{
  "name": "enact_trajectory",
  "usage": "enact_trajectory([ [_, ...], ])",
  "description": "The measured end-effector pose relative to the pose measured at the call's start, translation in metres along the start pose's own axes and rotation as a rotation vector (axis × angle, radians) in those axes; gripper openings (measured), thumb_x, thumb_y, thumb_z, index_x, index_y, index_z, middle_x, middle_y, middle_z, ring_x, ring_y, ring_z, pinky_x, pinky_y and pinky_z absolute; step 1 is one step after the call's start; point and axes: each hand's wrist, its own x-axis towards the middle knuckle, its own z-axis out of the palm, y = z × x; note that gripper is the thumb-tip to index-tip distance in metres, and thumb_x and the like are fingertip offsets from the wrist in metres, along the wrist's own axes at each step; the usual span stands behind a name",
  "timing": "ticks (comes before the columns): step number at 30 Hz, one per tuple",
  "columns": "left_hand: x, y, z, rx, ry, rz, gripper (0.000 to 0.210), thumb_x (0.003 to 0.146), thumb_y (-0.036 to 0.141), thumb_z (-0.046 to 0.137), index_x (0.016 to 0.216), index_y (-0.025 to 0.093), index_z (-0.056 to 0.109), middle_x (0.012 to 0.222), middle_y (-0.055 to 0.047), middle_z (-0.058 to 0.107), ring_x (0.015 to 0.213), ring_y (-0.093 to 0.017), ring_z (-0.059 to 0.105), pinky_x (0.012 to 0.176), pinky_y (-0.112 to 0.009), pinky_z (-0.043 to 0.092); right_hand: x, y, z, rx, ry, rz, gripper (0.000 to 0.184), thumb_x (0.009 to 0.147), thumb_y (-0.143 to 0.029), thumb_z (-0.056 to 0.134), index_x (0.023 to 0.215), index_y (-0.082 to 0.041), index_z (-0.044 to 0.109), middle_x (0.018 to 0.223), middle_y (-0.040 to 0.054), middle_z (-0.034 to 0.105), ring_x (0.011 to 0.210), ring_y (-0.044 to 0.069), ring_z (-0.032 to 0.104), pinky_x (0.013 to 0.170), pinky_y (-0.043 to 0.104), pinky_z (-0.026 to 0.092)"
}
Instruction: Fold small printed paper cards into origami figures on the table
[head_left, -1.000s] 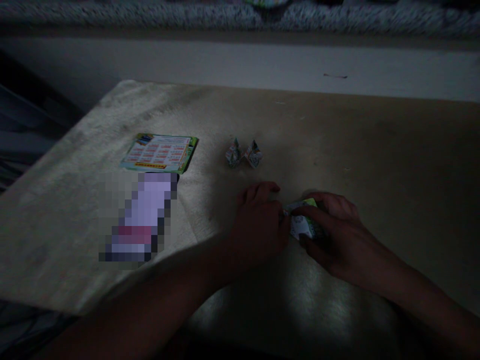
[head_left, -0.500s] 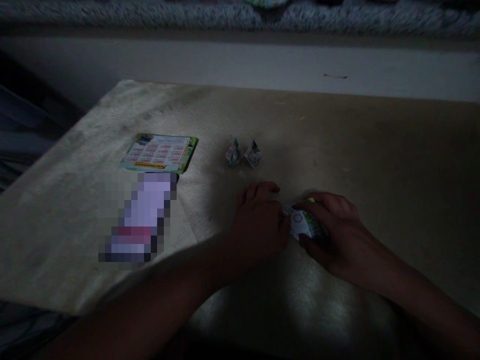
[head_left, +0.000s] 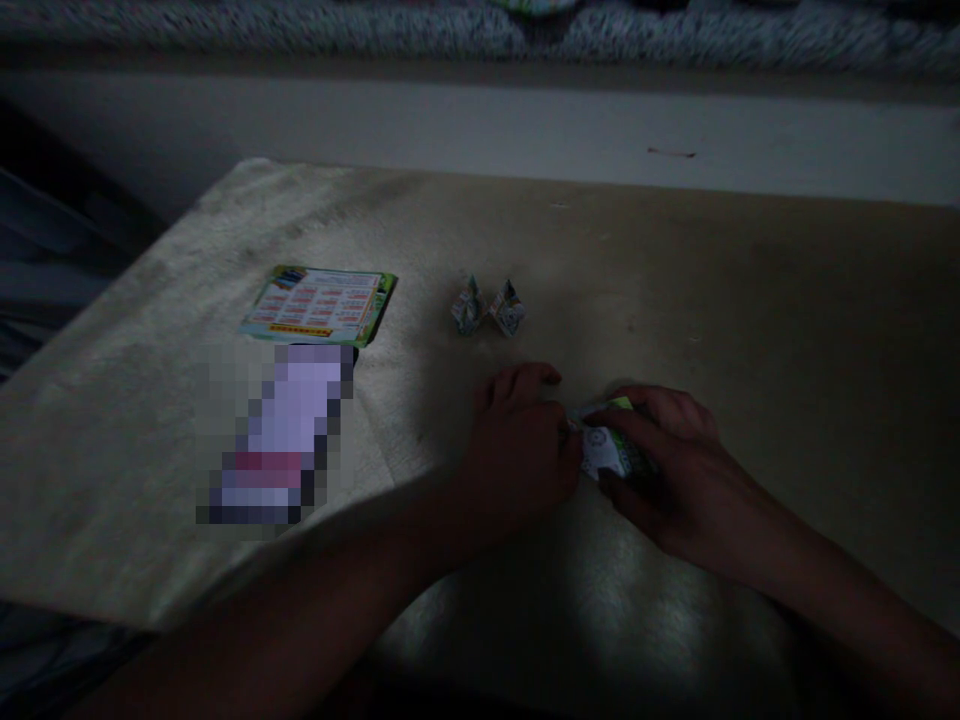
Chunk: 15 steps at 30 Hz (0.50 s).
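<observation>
A small piece of printed folded paper (head_left: 606,452), white with green, lies on the table between my hands. My left hand (head_left: 525,440) pinches its left edge with thumb and forefinger, while the other fingers reach out over the table. From the right, my right hand (head_left: 667,450) grips the paper, thumb at the near side and fingers across the top. Part of the paper is hidden under both hands. Beyond my left hand stands a folded paper figure (head_left: 489,306) with two pointed halves.
Left on the table (head_left: 390,220) lies a printed booklet or card stack (head_left: 319,305) with a green border. Just nearer is a blurred-out phone-like device (head_left: 285,430). Behind the table rises a white wall (head_left: 450,130) under a speckled stone ledge (head_left: 300,35).
Both hands stay nearly in place on the paper. Slightly more of the paper's green upper corner shows beside my right fingers.
</observation>
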Motion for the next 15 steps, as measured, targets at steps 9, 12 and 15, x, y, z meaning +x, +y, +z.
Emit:
enact_trajectory([
  [9, 0.0019, 0.0017, -0.0005, 0.008, -0.009, -0.011, 0.018, 0.086, 0.028, 0.062, 0.078, 0.017, 0.073, 0.132, -0.012, 0.058, 0.126, -0.031, 0.049, 0.107, -0.054, 0.037, 0.0003, 0.0007, 0.0007, 0.012, 0.008, -0.009, 0.051, 0.077, -0.021, 0.069, 0.128, -0.027, 0.062, 0.131, 0.0116, 0.054, 0.128, 0.036, 0.048, 0.104, 0.055, 0.04],
  [12, 0.0019, 0.0015, -0.0008, 0.008, -0.001, -0.007, 0.019, 0.086, 0.028, 0.061, 0.078, 0.017, 0.073, 0.131, -0.011, 0.059, 0.126, -0.031, 0.05, 0.107, -0.054, 0.037, 0.0007, 0.0005, 0.0009, 0.002, 0.0, 0.003, 0.051, 0.078, -0.021, 0.069, 0.128, -0.027, 0.063, 0.131, 0.0111, 0.054, 0.127, 0.035, 0.049, 0.103, 0.055, 0.04],
  [15, 0.0016, 0.0018, -0.0012, 0.011, -0.005, -0.01, 0.019, 0.086, 0.028, 0.061, 0.076, 0.017, 0.072, 0.132, -0.011, 0.059, 0.126, -0.031, 0.05, 0.107, -0.053, 0.037, 0.0009, -0.0003, -0.0003, -0.013, -0.007, 0.001, 0.052, 0.077, -0.021, 0.069, 0.128, -0.027, 0.064, 0.131, 0.0113, 0.054, 0.125, 0.035, 0.049, 0.104, 0.056, 0.039],
])
